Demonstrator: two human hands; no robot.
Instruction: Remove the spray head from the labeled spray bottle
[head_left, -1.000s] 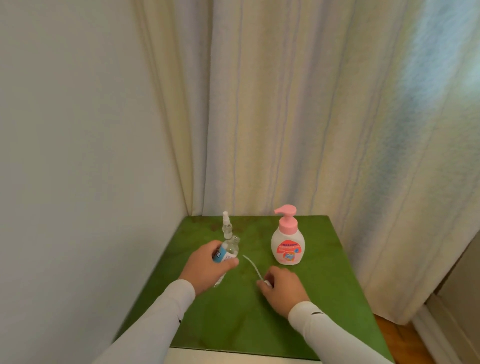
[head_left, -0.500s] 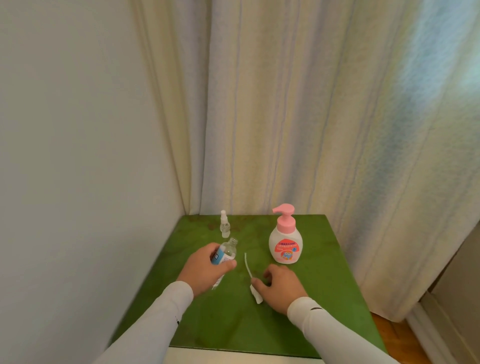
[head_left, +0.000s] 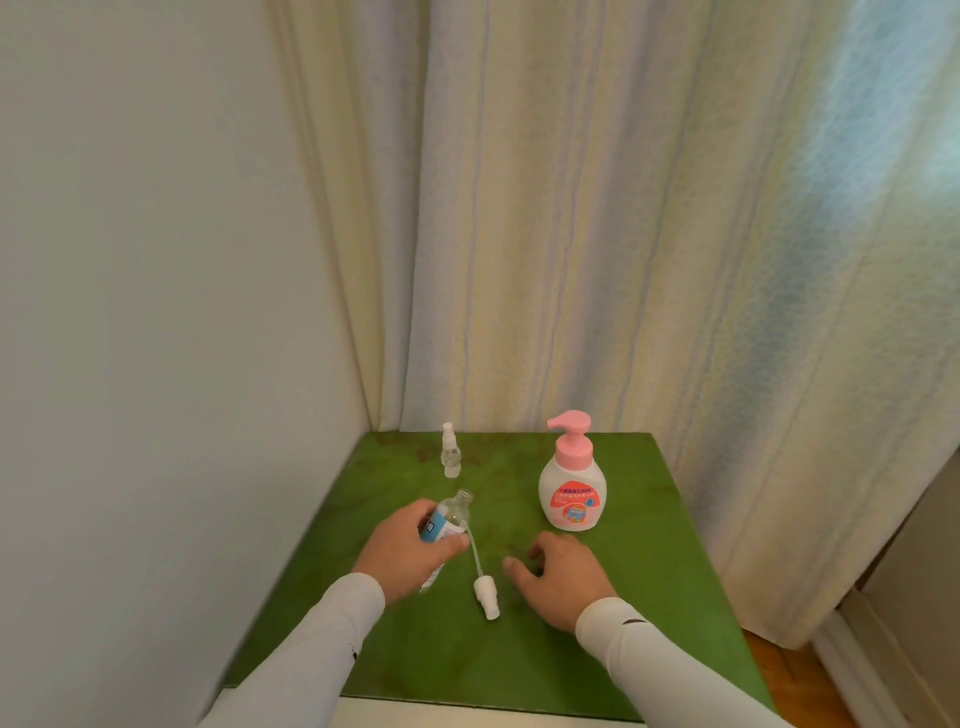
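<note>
Clear bottle (head_left: 451, 517), uncapped, with a blue and white label, sits in the left hand (head_left: 410, 552), whose fingers and thumb curl round its lower body; it is tilted with the open neck pointing up and away from the person, over the left half of the surface. Spray head (head_left: 486, 597), white, with its thin dip tube running back toward the bottle, lies flat on the surface between the two hands, apart from the bottle neck. Right hand (head_left: 558, 577) rests low over the surface just to the right of the spray head, fingers loosely bent and spread, gripping nothing; whether the fingertips touch the surface cannot be told.

Surface: a green tabletop (head_left: 597, 649) with mottled brownish marks, square-cornered, set into a room corner. A pale plain wall (head_left: 156, 312) borders it on the left. Striped cream curtains (head_left: 597, 234) hang behind and to the right, reaching below the table's edge. A strip of wooden floor (head_left: 784, 670) and a pale skirting board show at lower right.

Other items: a small clear spray bottle (head_left: 450, 457) stands upright near the back left of the table, beyond the held bottle and apart from it. A white pump bottle (head_left: 571, 493) with a pink pump top and a red label stands upright beyond the right hand, not touching it. Both forearms wear white sleeves (head_left: 670, 670).
</note>
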